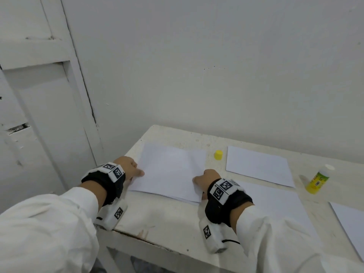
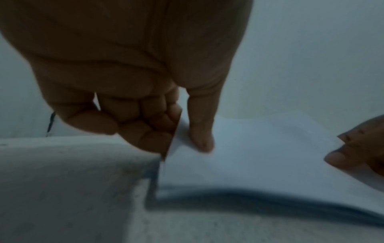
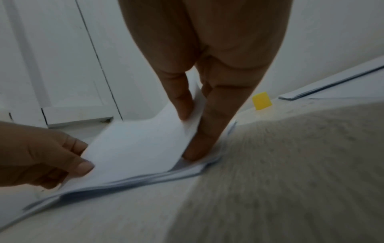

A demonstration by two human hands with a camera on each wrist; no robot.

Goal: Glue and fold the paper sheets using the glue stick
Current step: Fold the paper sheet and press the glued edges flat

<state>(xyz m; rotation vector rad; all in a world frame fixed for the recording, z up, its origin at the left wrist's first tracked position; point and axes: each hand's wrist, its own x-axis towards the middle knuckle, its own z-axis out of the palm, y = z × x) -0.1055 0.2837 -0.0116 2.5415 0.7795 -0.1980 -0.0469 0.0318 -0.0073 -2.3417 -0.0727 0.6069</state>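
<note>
Sleeves [image 1: 49,223] of white cloth cover your forearms at the near edge of the view, each wrist carrying a black strap with a marker block. Beneath them runs the counter [image 1: 173,219], a worn white surface with chipped paint along its front edge.

Your left hand [image 1: 128,166] grips the left edge of the folded paper sheet [image 1: 169,170]: the thumb lies on top of the sheet and the curled fingers [image 2: 145,125] sit under the edge, as the left wrist view shows. Your right hand [image 1: 208,179] pinches the right edge of the same sheet, thumb [image 3: 182,98] above and fingers below, with one fingertip pressing down on the layers underneath. Both hands are thus clamped on the sheet, one at each side, and its upper layer is lifted slightly off the lower layers.

Another flat sheet [image 1: 275,203] lies under your right wrist, and a further one [image 1: 350,223] reaches the right border. Beyond the folded sheet the yellow cap [image 1: 218,155] stands alone on the counter, between it and a second sheet [image 1: 258,166] farther right. The glue stick [image 1: 318,180], uncapped, yellow-labelled, stands upright near the right edge, well apart from both hands.

Behind the counter rises a plain white wall [image 1: 216,66]; to the left is a white panelled door [image 1: 39,95] with scuffed paint.
</note>
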